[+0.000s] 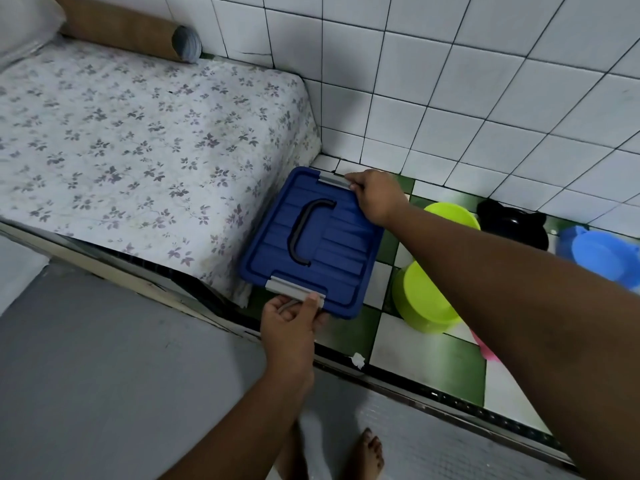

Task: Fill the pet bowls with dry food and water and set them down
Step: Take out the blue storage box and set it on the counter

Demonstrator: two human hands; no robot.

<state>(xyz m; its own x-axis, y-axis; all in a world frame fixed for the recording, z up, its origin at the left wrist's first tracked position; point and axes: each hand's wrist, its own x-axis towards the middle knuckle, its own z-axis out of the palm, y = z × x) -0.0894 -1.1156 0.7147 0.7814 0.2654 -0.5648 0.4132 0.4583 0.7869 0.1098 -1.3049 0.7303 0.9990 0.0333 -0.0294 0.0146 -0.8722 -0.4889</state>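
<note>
**While both hands work the clips, the bowls wait unfilled**

Since nothing shows food or water yet, this reads as the opening step: getting into the store of dry food. Biggest in view is one mattress (138,150) under a flowered sheet, with one cardboard tube (128,32) lying against the tiled wall behind it. Just off its corner, on the green-and-white floor (426,362), sits one blue box (311,244) with its lid on and one black handle (308,233) flat across the top.

Beside the box, along the wall, stand the bowls, four by my count: two lime green ones (424,303) and (453,216), one black bowl (512,225) with ear-like points, and one blue bowl (602,251), partly hidden by the right forearm. Whether any holds something I cannot tell. One pink object (486,348) peeks out below that arm.

Two grey clips hold the lid. The left hand (291,320) pinches the near clip (294,289), thumb on top and fingers curled beneath. The right hand (375,195) reaches across the lid with its fingers closed on the end of the far clip (334,180).

Next, I judge, both clips must swing outward together so the lid lifts free without tipping the box.
</note>
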